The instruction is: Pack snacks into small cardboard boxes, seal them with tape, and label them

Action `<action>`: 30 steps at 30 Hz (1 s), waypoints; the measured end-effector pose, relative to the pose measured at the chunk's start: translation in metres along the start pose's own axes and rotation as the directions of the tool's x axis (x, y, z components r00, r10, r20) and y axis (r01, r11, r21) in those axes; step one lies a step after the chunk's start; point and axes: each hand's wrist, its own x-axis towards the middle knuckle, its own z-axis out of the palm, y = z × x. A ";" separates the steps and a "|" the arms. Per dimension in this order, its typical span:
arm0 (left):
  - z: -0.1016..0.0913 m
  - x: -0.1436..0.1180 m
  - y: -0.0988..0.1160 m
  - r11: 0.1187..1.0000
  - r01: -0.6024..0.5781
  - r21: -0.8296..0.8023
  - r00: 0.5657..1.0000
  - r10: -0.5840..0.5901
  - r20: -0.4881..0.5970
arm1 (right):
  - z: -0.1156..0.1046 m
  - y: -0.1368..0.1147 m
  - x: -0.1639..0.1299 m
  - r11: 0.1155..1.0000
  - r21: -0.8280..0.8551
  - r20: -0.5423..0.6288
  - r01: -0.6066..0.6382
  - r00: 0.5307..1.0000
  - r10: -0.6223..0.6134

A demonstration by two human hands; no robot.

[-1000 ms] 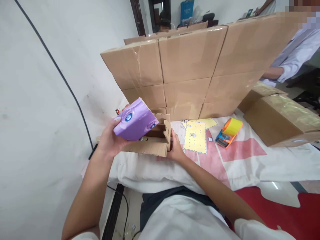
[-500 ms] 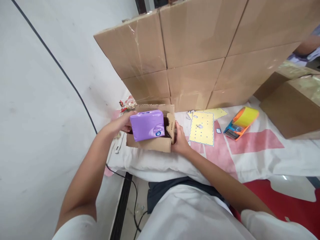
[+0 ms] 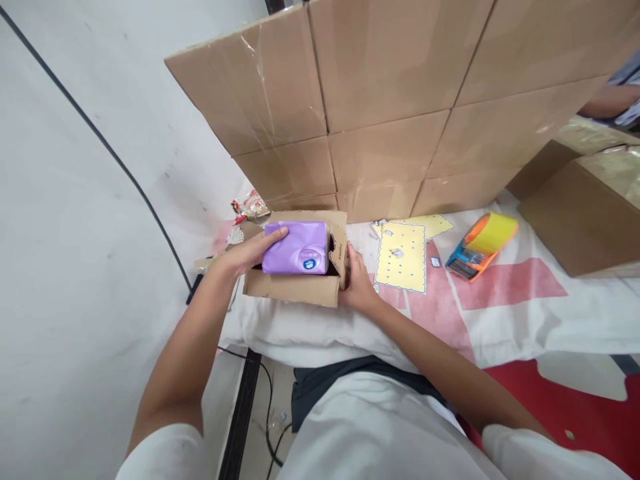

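Note:
A purple tissue pack lies in the mouth of a small open cardboard box, its top face showing. My left hand grips the pack's left end, thumb on top and the other fingers hidden. At the box's right end, my right hand holds the side next to a folded-out flap, fingers along the outer wall. A dark gap shows between the pack and the right flap. The box rests on a white and pink cloth.
Tall taped cardboard stands behind the box. Right of it lie yellow patterned sheets and an orange-blue tape dispenser. A larger carton sits far right, near another person's arm. Crumpled wrappers lie by the left wall.
The tissue pack has settled lower and flatter into the box. My left thumb has moved onto its top face. My right hand stays at the box's right end.

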 end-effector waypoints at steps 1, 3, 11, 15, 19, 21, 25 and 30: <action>-0.002 0.003 0.001 0.998 0.063 0.010 0.997 -0.063 0.036 | 0.000 0.000 0.000 1.000 0.000 0.001 -0.006 1.000 0.006; -0.004 0.006 0.002 0.985 0.160 0.069 0.982 -0.166 0.092 | -0.001 -0.001 0.000 1.000 -0.008 0.012 0.000 1.000 0.000; 0.016 0.014 -0.008 0.876 0.007 0.483 0.987 -0.084 0.138 | -0.001 -0.004 -0.001 0.999 -0.038 0.025 0.000 1.000 0.001; 0.021 0.015 -0.012 0.554 0.014 0.833 1.000 -0.002 -0.016 | -0.001 -0.007 -0.002 0.998 -0.066 0.040 0.013 0.999 -0.010; 0.022 0.010 -0.013 0.417 0.006 0.909 0.992 0.109 -0.056 | -0.003 -0.010 -0.002 0.997 -0.074 0.046 -0.014 0.999 0.018; 0.023 0.009 -0.011 0.331 -0.038 0.943 0.985 0.172 -0.020 | -0.003 -0.010 -0.002 0.998 -0.065 0.040 -0.020 0.999 0.022; 0.027 0.006 -0.005 0.212 -0.073 0.974 0.987 0.154 0.040 | -0.002 -0.009 -0.003 0.998 -0.054 0.028 -0.014 0.999 0.016; 0.006 -0.019 -0.016 0.377 -0.151 0.914 0.794 0.597 -0.115 | -0.010 -0.011 -0.004 0.999 -0.027 0.036 0.027 0.999 -0.026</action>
